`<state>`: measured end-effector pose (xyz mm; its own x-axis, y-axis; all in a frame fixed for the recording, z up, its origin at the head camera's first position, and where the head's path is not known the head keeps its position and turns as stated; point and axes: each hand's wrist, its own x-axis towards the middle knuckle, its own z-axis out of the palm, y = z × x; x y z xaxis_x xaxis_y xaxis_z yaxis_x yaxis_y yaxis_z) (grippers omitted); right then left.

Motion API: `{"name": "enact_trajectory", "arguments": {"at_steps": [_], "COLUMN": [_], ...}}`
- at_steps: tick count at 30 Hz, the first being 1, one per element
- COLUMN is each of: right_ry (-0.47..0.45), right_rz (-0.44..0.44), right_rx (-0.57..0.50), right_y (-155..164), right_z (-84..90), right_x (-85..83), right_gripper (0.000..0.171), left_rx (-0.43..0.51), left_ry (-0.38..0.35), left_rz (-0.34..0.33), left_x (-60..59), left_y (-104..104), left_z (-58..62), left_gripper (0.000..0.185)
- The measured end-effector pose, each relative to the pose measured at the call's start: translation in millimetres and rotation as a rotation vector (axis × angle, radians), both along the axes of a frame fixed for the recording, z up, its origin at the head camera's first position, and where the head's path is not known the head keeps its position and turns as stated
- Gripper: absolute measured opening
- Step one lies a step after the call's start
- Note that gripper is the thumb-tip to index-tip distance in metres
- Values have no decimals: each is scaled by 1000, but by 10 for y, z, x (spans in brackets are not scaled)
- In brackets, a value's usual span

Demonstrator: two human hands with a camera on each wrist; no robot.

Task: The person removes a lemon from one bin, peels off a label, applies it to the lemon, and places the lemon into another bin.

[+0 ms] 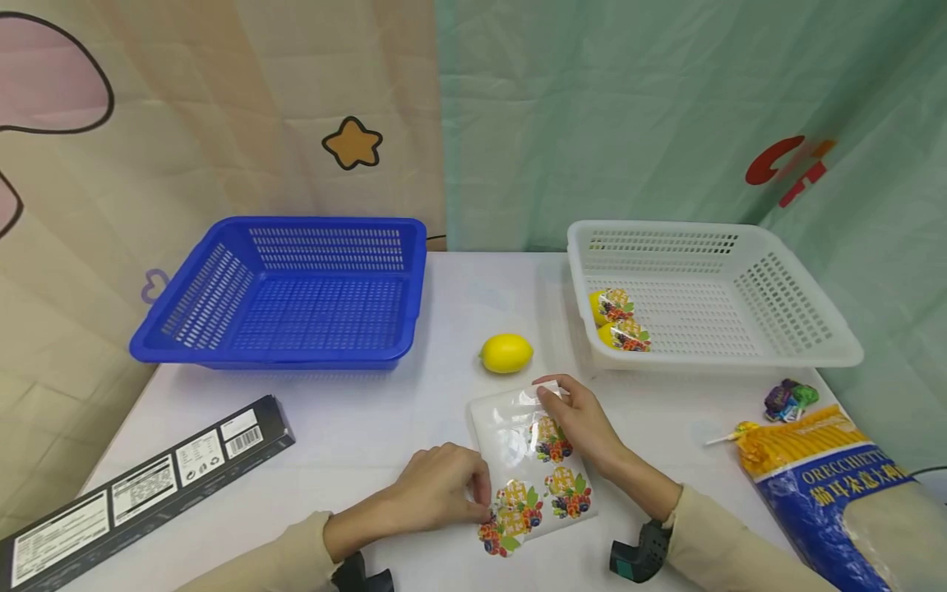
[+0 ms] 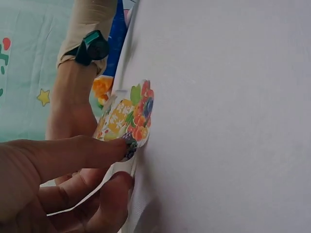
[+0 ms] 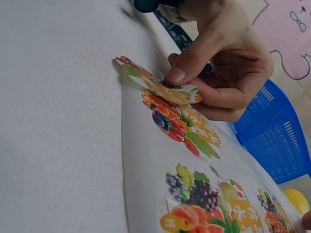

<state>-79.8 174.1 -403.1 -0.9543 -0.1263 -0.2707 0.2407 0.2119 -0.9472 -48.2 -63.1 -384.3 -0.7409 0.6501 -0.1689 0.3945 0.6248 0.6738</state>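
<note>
Between thumb and fingers my left hand (image 1: 444, 489) pinches a fruit-printed sticker (image 1: 497, 538), at the lower left edge of a white sticker sheet (image 1: 503, 427). Seen from the right wrist, this sticker (image 3: 160, 87) tilts up over another sticker (image 3: 182, 121) on the sheet. My right hand (image 1: 584, 423) grips the sheet's upper right corner, thumb on top. More fruit stickers (image 1: 568, 493) show along the sheet's right side. A yellow lemon (image 1: 506, 353) lies just beyond the sheet's top edge.
A blue basket (image 1: 414, 321) stands at the back left. The white basket (image 1: 740, 360) at the back right holds two stickered lemons (image 1: 625, 335). A long black box (image 1: 148, 493) lies at left. At right are lollipops (image 1: 790, 400) and an orecchiette pasta bag (image 1: 843, 493).
</note>
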Motion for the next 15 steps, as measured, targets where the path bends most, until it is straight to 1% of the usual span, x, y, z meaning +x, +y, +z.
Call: {"name": "enact_trajectory", "arguments": {"at_steps": [2,4,6,8,11,15], "right_ry": [-10,-24,-37,-41,-33,-9], "right_rz": [-7,-22,-28,-28,-23,-12], "right_rx": [5,8,16,23,36,61], "right_y": [8,16,31,51,85,144], "right_z": [4,12,22,33,48,55], "right_x": [-2,-2,1,5,17,41], "right_gripper": [34,35,37,39,39,38], "left_rx": [61,135,193,238,287,326], "left_ry": [-94,-182,-247,-271,-286,-305], "left_rz": [6,9,16,9,5,-13], "left_x": [-33,-92,-172,-266,-404,-528], "left_y": [-24,-59,-108,-181,-318,-489], "left_z": [38,100,184,271,400,535], "left_gripper": [23,20,16,15,15,11]}}
